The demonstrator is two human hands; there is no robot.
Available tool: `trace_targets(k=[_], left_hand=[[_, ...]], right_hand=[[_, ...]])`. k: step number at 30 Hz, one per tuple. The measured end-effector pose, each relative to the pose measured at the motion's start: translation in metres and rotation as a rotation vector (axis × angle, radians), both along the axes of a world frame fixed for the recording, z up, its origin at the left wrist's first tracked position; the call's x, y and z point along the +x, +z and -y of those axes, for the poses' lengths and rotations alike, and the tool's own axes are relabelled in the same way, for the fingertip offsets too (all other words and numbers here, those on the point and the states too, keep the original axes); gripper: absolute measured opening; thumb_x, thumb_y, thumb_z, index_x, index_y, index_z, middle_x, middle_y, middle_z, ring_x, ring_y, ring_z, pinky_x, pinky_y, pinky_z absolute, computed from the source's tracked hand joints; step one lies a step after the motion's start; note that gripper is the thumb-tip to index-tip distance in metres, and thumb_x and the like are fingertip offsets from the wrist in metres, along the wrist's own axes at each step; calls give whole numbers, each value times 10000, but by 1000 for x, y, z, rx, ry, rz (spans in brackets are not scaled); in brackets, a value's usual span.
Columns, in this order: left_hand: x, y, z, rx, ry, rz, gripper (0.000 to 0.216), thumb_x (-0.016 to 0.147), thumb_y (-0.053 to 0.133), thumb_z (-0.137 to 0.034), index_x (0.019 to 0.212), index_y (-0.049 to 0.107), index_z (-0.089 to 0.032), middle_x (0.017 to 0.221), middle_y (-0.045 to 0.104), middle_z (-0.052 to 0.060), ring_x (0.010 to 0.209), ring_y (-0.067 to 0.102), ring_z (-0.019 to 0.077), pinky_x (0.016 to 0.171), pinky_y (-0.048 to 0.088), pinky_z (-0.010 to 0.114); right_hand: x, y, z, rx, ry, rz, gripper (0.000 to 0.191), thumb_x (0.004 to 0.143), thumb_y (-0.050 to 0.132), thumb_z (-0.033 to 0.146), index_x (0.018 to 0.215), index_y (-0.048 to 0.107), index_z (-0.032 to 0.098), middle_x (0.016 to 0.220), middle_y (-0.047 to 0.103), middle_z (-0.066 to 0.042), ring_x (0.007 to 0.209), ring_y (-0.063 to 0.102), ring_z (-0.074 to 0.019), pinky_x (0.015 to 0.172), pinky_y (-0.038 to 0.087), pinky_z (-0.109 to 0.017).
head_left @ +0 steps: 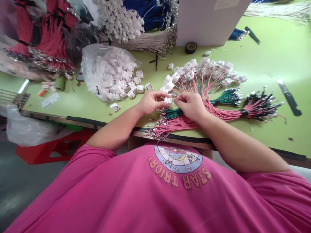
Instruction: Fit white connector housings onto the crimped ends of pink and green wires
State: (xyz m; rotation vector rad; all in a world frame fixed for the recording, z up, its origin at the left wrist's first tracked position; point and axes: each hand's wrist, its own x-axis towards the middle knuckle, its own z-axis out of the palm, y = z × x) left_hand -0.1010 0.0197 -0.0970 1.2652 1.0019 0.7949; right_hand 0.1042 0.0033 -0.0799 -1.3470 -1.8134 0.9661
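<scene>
Between the fingertips of my left hand [153, 103] is a white plastic connector housing [168, 101]. My right hand [190, 104] pinches the end of a thin wire right beside the housing; whether the wire tip is inside it cannot be made out. Under and past my right hand lie pink wires [218, 114] in a tied bundle, with metal terminals at their ends. A bundle of green wires [225, 98] rests among them. Behind my hands, several white housings [189, 68] with pink and green wires fan out on the table.
A clear plastic bag [93, 69] spills loose white housings [121, 85] to the left. Black tape [190, 48] sits before a white box [209, 22]. A cutter knife [290, 98] lies at right. Pink wire bundles [52, 38] and white wires [150, 42] lie at the back.
</scene>
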Motion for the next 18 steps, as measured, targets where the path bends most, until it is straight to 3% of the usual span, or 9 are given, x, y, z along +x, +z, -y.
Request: trace_targets(k=[7, 12, 18], left_hand=[[2, 0, 1, 24, -13, 11, 480, 593, 917, -443, 941, 730, -170, 658, 702, 9, 425, 506, 43, 380, 313, 192], [-7, -4, -6, 1, 7, 85, 514, 630, 894, -467, 1010, 705, -176, 759, 744, 36, 582, 671, 102, 443, 400, 183], [-2, -2, -5, -42, 33, 158, 571, 580, 922, -456, 996, 676, -152, 818, 747, 42, 671, 714, 125, 489, 440, 185]], right_hand=[[0, 1, 1, 38, 25, 28, 176, 813, 582, 293, 683, 611, 177, 630, 550, 9, 629, 450, -125, 633, 340, -277], [6, 11, 7, 291, 3, 9, 108, 830, 577, 270, 806, 647, 191, 794, 607, -34, 714, 485, -151, 691, 367, -297], [5, 8, 6, 88, -2, 10, 260, 832, 578, 300, 602, 524, 193, 568, 443, 29, 602, 385, -118, 620, 303, -283]])
